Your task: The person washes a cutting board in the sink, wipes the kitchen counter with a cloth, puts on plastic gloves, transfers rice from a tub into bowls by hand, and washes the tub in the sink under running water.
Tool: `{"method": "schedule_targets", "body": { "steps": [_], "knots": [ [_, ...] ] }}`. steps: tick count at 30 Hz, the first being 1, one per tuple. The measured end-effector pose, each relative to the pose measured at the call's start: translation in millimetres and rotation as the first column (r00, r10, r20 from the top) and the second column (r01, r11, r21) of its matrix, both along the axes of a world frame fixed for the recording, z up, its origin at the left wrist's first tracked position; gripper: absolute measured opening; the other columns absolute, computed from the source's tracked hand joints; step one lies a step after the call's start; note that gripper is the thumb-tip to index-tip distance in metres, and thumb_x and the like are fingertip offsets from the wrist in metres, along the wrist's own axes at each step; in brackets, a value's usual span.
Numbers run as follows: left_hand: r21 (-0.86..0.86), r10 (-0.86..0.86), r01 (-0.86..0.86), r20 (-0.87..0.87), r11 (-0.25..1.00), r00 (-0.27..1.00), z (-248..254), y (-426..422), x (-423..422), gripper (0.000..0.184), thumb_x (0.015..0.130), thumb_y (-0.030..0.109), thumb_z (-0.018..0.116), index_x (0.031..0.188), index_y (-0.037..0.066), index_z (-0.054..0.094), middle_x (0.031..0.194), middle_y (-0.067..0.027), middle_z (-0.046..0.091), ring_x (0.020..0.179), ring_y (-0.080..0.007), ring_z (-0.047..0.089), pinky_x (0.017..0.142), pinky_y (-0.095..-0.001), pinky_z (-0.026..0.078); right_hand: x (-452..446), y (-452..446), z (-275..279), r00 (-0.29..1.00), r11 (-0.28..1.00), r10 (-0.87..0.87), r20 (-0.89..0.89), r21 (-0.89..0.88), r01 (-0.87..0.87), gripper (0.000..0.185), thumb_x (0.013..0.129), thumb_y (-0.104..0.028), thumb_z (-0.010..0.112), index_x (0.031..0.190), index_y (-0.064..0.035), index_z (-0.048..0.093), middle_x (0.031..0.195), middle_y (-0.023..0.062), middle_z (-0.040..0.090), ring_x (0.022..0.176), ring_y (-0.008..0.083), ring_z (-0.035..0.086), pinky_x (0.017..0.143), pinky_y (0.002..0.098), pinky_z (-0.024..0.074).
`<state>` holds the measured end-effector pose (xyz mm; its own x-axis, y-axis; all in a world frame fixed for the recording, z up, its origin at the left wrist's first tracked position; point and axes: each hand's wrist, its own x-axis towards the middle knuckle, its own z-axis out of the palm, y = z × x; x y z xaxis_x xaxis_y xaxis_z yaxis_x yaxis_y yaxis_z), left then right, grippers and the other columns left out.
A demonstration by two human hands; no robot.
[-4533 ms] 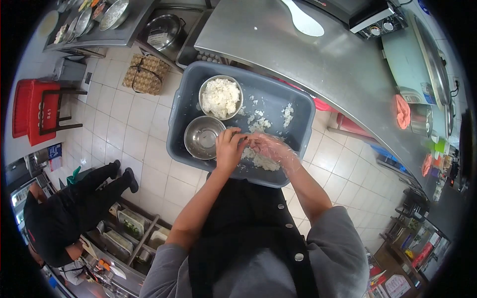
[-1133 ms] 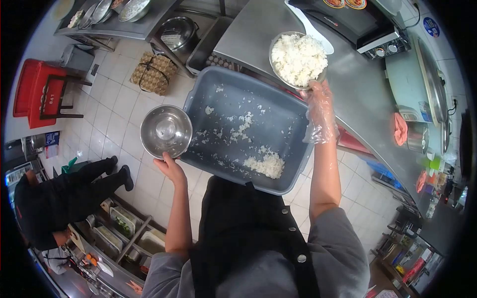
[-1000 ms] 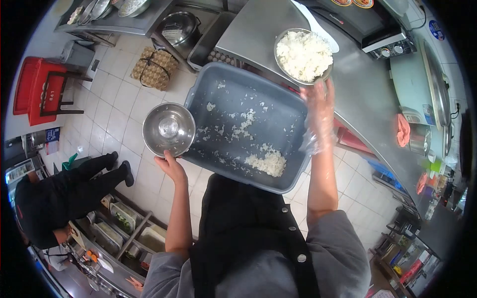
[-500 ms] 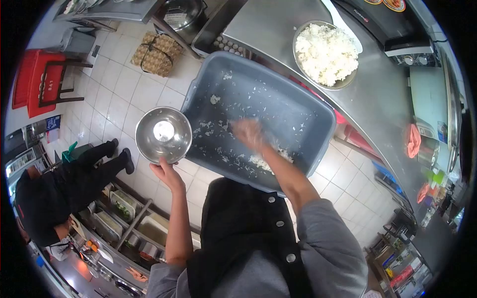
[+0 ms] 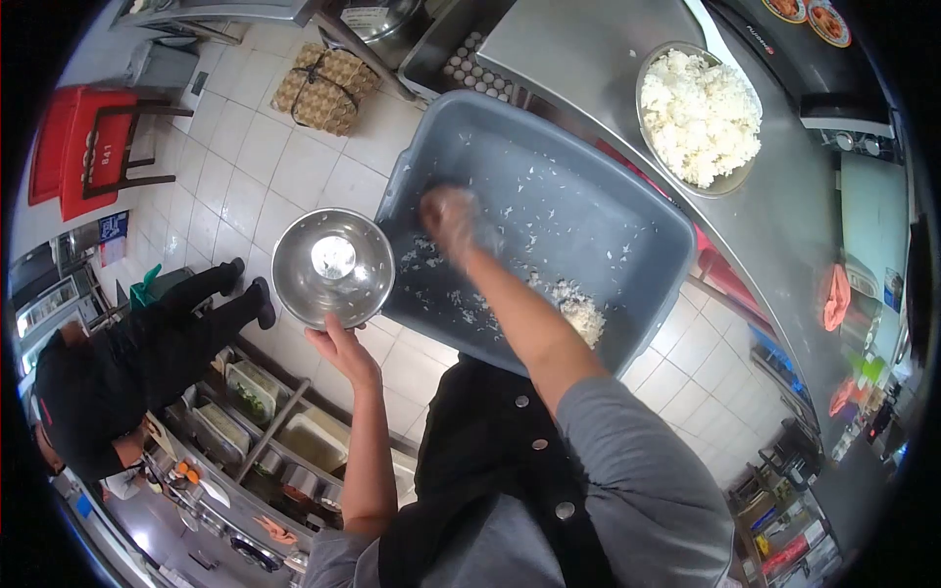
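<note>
left hand point(image 5: 345, 351) gripping steel bowl point(image 5: 299, 279) by rim, beside tub point(image 5: 549, 147) | gloved right hand point(image 5: 451, 220) blurring over tub's left side, open or closed: can't tell | loose rice point(image 5: 583, 318) lying in tub; heaped bowl point(image 5: 701, 118) sitting on counter point(image 5: 578, 59) | risk: one-handed rim hold slipping, dropping bowl floorward

Here's my steel tabletop point(image 5: 578, 49): rice-filled bowl point(image 5: 723, 185) sitting there, white paddle point(image 5: 714, 37) right beside it, black appliance point(image 5: 769, 64) past the bowl, pink cloth point(image 5: 836, 297) well off to the bowl's right.
</note>
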<state>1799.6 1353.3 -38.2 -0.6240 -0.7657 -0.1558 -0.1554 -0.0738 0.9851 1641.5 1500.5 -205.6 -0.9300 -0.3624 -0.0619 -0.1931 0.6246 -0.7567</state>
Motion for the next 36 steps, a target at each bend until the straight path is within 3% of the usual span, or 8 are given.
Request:
{"method": "schedule_targets", "body": {
  "steps": [2,7,14,22,25,28,32,36],
  "knots": [
    [-0.01,0.03,-0.03,0.007,1.0,1.0,8,5,-6,0.018,0.098,0.016,0.046,0.109,0.003,0.039,0.101,-0.0107,0.055,0.075,-0.0123,0.055,0.062,-0.0275,0.046,32,1,45,0.91,0.899,0.377,0.174,0.166,-0.404,0.026,0.083,-0.024,0.06,0.108,-0.0166,0.065,0.107,0.0104,0.063,0.108,0.0284,0.056,0.098,0.0469,0.0385],
    [0.014,-0.03,0.03,0.0,0.999,1.0,17,7,-15,0.017,0.098,0.015,0.046,0.107,0.003,0.039,0.102,-0.0113,0.055,0.076,-0.0126,0.055,0.061,-0.0276,0.046,84,75,43,0.766,0.702,0.642,0.036,0.374,-0.606,0.022,0.082,-0.028,0.06,0.102,-0.0262,0.068,0.111,0.002,0.059,0.113,0.0252,0.051,0.103,0.0503,0.0332],
    [-0.043,-0.223,0.226,0.063,0.973,0.973,18,23,-20,0.014,0.098,0.014,0.047,0.102,0.002,0.041,0.094,-0.0091,0.051,0.075,-0.0117,0.052,0.062,-0.0269,0.047,153,235,80,0.793,0.636,0.544,0.276,0.481,-0.604,0.025,0.086,-0.039,0.054,0.104,-0.0284,0.067,0.112,0.0012,0.057,0.11,0.0246,0.053,0.093,0.0475,0.0428],
    [0.005,-0.452,0.478,0.333,0.878,0.827,10,71,-23,0.015,0.095,0.013,0.051,0.096,0.002,0.04,0.081,-0.0083,0.052,0.064,-0.0125,0.056,0.05,-0.0275,0.047,117,246,102,0.393,0.518,0.408,0.824,0.145,-0.843,0.063,0.063,-0.033,0.074,0.124,-0.0231,0.058,0.112,0.0098,0.061,0.104,0.0328,0.06,0.087,0.0497,0.047],
    [0.028,-0.471,0.497,0.368,0.867,0.802,2,89,-20,0.015,0.095,0.014,0.051,0.094,0.004,0.041,0.08,-0.0077,0.053,0.06,-0.0134,0.055,0.051,-0.0272,0.047,141,264,33,0.041,0.741,0.353,0.935,-0.253,-0.622,0.071,0.062,-0.022,0.077,0.129,-0.0172,0.052,0.109,0.0101,0.063,0.102,0.0281,0.061,0.087,0.0435,0.0485],
    [0.023,-0.477,0.514,0.408,0.858,0.778,-16,98,-15,0.014,0.095,0.012,0.051,0.094,0.003,0.041,0.08,-0.0083,0.054,0.06,-0.013,0.056,0.05,-0.0275,0.047,151,269,56,0.33,0.85,0.291,0.898,-0.084,-0.52,0.068,0.063,-0.013,0.077,0.127,-0.01,0.052,0.109,0.0092,0.062,0.101,0.0236,0.061,0.085,0.0377,0.0496],
    [-0.031,-0.508,0.58,0.445,0.814,0.737,-38,106,-14,0.017,0.093,0.011,0.054,0.095,0.002,0.04,0.077,-0.0107,0.055,0.056,-0.0158,0.057,0.048,-0.0293,0.047,150,282,68,0.2,0.956,0.281,0.939,-0.255,-0.146,0.065,0.068,-0.014,0.077,0.127,-0.0081,0.051,0.109,0.0089,0.062,0.1,0.0208,0.06,0.085,0.0336,0.0494],
    [0.064,-0.59,0.658,0.514,0.75,0.622,-39,119,-24,0.017,0.091,0.01,0.054,0.093,0.001,0.04,0.074,-0.0132,0.058,0.057,-0.0192,0.06,0.048,-0.0332,0.048,88,250,161,0.398,0.907,0.4,0.826,-0.419,-0.043,0.063,0.074,-0.021,0.074,0.13,-0.005,0.049,0.113,0.0072,0.061,0.101,0.0175,0.058,0.088,0.0326,0.0475]
  ]
}}
